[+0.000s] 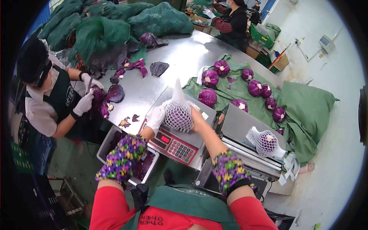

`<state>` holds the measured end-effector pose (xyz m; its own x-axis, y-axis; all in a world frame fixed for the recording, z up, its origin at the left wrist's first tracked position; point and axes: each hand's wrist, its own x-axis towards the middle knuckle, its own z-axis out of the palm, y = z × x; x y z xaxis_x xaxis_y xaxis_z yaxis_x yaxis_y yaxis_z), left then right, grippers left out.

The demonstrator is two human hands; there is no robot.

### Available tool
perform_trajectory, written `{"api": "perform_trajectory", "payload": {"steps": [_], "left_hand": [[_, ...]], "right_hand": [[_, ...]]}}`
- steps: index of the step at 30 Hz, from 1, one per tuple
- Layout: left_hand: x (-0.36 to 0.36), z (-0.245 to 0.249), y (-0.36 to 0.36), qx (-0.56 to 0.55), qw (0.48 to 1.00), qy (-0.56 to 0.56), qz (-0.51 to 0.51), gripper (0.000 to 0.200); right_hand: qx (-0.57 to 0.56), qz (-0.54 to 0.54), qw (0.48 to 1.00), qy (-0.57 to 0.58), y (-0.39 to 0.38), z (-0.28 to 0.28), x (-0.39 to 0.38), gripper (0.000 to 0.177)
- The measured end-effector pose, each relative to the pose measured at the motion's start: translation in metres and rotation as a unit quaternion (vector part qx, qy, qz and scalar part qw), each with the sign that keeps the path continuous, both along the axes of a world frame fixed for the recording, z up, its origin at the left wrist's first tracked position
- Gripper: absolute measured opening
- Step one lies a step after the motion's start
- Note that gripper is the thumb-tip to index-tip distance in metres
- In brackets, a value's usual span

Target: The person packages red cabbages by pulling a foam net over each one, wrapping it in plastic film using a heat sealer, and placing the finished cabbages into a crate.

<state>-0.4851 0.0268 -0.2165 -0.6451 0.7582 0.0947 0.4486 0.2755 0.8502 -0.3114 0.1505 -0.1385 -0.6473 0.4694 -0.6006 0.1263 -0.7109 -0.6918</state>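
Note:
A red cabbage in a white foam net (178, 115) is between my hands, over the metal pan of a weighing scale (174, 147). The loose end of the net rises to a point above it. My left hand (156, 118), in a white glove, grips the net's left side. On the right side my bare right hand (197, 119) is closed round the same cabbage. The scale's red display reads 0.00. Another netted cabbage (266, 143) lies on the machine (245, 122) to the right.
Several bare red cabbages (207, 98) rest on green cloth (306, 111) at the right. At left, a co-worker (50, 92) in white gloves handles a cabbage with a knife. Green net sacks (157, 21) fill the back of the metal table (180, 50). A white bin (150, 168) stands below.

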Motion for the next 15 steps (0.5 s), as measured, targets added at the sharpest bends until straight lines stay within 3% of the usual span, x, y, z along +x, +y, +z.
{"api": "perform_trajectory", "payload": {"steps": [1,2,4,5,6,7,8,9,11,13,14,15], "left_hand": [[0.022,0.038,-0.012,0.038,0.998,-0.049,-0.010,0.050],[0.041,0.065,-0.020,0.058,0.958,-0.281,-0.006,0.049],[0.068,0.090,-0.035,0.078,0.737,-0.671,-0.001,0.047],[0.082,0.128,-0.053,0.077,0.692,-0.717,-0.022,0.048],[0.092,0.141,-0.066,0.123,0.663,-0.738,-0.014,0.048],[0.104,0.145,-0.080,0.165,0.633,-0.756,-0.011,0.049],[0.118,0.138,-0.096,0.148,0.630,-0.762,-0.028,0.049],[0.130,0.125,-0.114,0.220,0.643,-0.733,-0.028,0.046],[0.154,0.124,-0.120,0.308,0.665,-0.680,-0.027,0.044],[0.179,0.130,-0.132,0.327,0.683,-0.653,-0.009,0.044],[0.192,0.133,-0.131,0.333,0.690,-0.642,-0.004,0.044],[0.202,0.136,-0.130,0.337,0.697,-0.633,0.000,0.044]], "right_hand": [[0.002,-0.052,0.999,0.008,-0.017,0.009,0.006,0.048],[0.042,-0.070,0.996,-0.019,-0.030,0.005,0.011,0.045],[0.073,-0.094,0.991,-0.056,-0.047,0.005,0.032,0.043],[0.216,-0.066,0.973,-0.051,-0.058,0.016,0.048,0.040],[0.356,-0.038,0.933,-0.044,-0.065,0.031,0.059,0.037],[0.354,-0.052,0.933,-0.049,-0.071,0.049,0.066,0.037],[0.192,-0.031,0.981,-0.003,-0.076,0.069,0.075,0.031],[0.029,-0.023,0.998,0.048,-0.079,0.085,0.088,0.026],[-0.112,-0.005,0.992,0.062,-0.086,0.104,0.106,0.022],[-0.109,0.103,0.984,0.095,-0.082,0.091,0.132,0.036],[-0.100,0.084,0.986,0.102,-0.072,0.110,0.159,0.036],[0.205,0.194,0.959,0.032,-0.065,0.142,0.188,0.048]]}}
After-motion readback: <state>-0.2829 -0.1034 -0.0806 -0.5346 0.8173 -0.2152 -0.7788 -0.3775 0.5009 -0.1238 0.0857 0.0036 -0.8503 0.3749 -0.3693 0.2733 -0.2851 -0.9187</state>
